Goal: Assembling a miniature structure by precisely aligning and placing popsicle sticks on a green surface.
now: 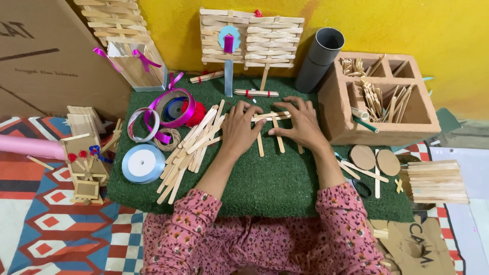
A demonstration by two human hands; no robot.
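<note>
Both hands are flat, palms down, on a small lattice of pale flat wooden craft sticks laid on the green artificial-grass mat, centre of frame. Left hand is open with fingers spread, pressing the crossing sticks; it grips nothing. Right hand is also open, its fingertips on the horizontal stick and thumb against an upright one.

Step in hand, by my read: aligning crossed sticks into a grid and holding them steady. The next move likely calls for even spacing and square crossings, with one hand pinning while the other picks another stick.

A loose pile of the same wooden sticks lies just left of the left hand. A pale blue ribbon spool sits lower left. A brown compartment box holding sticks is at right, and a grey tube leans at upper centre-right.
</note>
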